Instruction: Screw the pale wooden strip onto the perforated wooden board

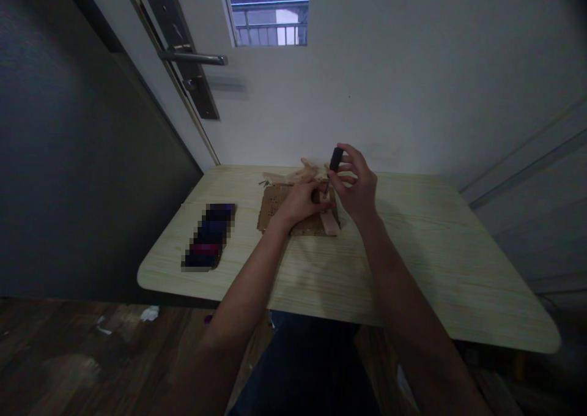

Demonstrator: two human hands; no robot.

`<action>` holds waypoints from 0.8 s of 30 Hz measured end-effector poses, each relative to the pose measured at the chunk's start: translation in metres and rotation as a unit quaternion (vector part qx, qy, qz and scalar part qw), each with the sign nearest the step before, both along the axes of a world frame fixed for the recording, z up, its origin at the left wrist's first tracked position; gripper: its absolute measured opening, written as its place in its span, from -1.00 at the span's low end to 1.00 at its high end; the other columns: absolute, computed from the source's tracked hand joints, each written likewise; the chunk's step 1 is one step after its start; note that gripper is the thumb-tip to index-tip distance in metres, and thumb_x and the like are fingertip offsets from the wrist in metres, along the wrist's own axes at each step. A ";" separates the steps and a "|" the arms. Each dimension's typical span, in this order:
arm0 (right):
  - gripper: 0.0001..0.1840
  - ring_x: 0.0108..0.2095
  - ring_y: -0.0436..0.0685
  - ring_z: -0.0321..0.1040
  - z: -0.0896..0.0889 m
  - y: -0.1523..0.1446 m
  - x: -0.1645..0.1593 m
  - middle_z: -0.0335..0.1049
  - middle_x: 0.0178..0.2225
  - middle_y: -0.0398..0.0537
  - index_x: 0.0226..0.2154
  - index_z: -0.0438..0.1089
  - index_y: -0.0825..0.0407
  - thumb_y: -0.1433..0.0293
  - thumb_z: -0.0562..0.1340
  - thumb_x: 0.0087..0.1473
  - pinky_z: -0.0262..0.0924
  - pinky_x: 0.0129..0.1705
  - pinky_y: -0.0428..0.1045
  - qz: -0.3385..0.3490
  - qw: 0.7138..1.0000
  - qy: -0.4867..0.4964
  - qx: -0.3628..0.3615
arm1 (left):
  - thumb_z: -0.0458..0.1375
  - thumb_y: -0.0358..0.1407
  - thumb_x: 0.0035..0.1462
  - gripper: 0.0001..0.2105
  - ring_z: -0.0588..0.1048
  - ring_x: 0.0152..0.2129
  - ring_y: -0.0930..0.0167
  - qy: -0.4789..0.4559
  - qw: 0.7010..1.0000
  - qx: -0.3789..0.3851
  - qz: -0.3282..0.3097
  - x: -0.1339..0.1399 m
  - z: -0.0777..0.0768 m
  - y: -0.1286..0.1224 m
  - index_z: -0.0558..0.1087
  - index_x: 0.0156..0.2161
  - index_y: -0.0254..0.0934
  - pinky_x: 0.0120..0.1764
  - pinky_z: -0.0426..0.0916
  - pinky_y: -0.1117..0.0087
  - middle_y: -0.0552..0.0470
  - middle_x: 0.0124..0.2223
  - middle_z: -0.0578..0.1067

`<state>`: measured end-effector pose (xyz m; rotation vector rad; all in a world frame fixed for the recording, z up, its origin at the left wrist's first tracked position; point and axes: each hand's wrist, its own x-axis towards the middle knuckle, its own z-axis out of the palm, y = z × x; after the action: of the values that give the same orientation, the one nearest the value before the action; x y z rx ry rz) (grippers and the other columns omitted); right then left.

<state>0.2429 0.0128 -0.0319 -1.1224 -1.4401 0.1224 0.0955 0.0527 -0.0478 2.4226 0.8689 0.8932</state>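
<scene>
My right hand (358, 180) grips the black handle of a screwdriver (336, 158), held steeply with its thin shaft pointing down. The shaft's tip reaches a pale wooden strip (329, 223) that lies along the right side of a brown, pitted board (270, 211). From the left, my left hand (300, 205) rests over the board, with thumb and fingers closed about the strip on either side of the screwdriver's tip. Whether a screw sits under the tip is too small to tell.
Loose wood pieces (302, 171) lie behind the board, with small dark screws or nails (263, 183) at its back left corner. A blurred-out phone-like object (208, 238) lies on the left of the pale table (435, 269). Behind stands a white door with a metal handle (195, 57).
</scene>
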 end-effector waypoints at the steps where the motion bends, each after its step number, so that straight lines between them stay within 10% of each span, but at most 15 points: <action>1: -0.45 -0.33 0.01 0.42 0.000 0.000 0.000 0.44 -0.09 -0.06 0.11 0.24 -0.20 0.09 0.24 0.08 0.49 -0.39 -0.08 -0.002 1.000 0.000 0.001 | 0.36 -0.20 -0.01 -0.75 0.42 -0.32 0.35 0.001 1.000 -0.002 0.000 0.000 0.000 0.000 0.46 -0.32 -0.33 -0.20 0.36 0.30 -0.04 -0.25 0.44; 24: -0.49 -0.31 0.02 0.43 0.003 0.000 -0.005 0.38 -0.08 -0.06 0.01 0.23 -0.15 0.10 0.28 0.02 0.45 -0.41 -0.07 0.012 0.999 0.038 0.000 | 0.34 -0.22 0.00 -0.76 0.43 -0.29 0.33 0.002 1.000 -0.002 -0.001 0.000 0.000 0.000 0.48 -0.29 -0.34 -0.19 0.36 0.29 -0.07 -0.20 0.46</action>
<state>0.2375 0.0127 -0.0286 -1.0893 -1.3850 0.1798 0.0952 0.0525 -0.0479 2.4228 0.8678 0.8863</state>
